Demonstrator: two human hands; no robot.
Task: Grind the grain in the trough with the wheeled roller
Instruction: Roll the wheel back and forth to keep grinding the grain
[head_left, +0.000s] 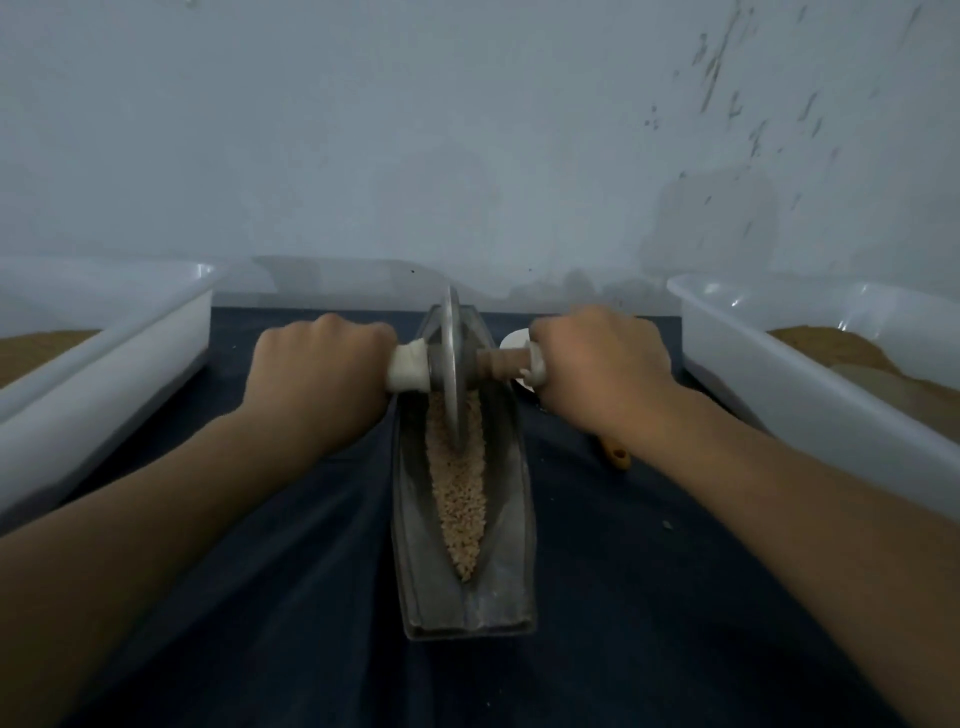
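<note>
Head view, single frame. Item 1: trough (415, 551), grey metal, long narrow boat shape, lying lengthwise away from the person at centre of a dark blue cloth (249, 597). Item 2: grain (460, 499), pale tan, coarse, sits in the trough's groove from the near tip up to the wheel. Item 3: wheeled roller (451, 364), thin metal disc upright on edge in the far half of the trough, rim down in the grain; axle runs crosswise L-R, L end wrapped in white cloth, R side bare brown wood w/ white wrap further out. L hand (317, 364): clenched round the white-wrapped L end of the axle, knuckles up, just beside the disc. R hand (597, 364): clenched round the R end, knuckles up, a stretch of wood showing btwn it and the disc. Both forearms bare, reaching in from the lower corners. Item 4: L tub (104, 374), white plastic, on the L edge of the cloth, holds brown meal (36, 353). Item 5: R tub (810, 384), white plastic, on the R side, also w/ brown meal; a greyish shape in it, can't tell what. Item 6: clear tub (337, 283) along the far edge behind the trough, contents not visible. Item 7: white round object (514, 339) just behind R hand, mostly hidden. Item 8: yellow-orange handle (618, 457) on the cloth, partly under R forearm. Backdrop: pale wall (415, 130), dark flecks upper R.
</note>
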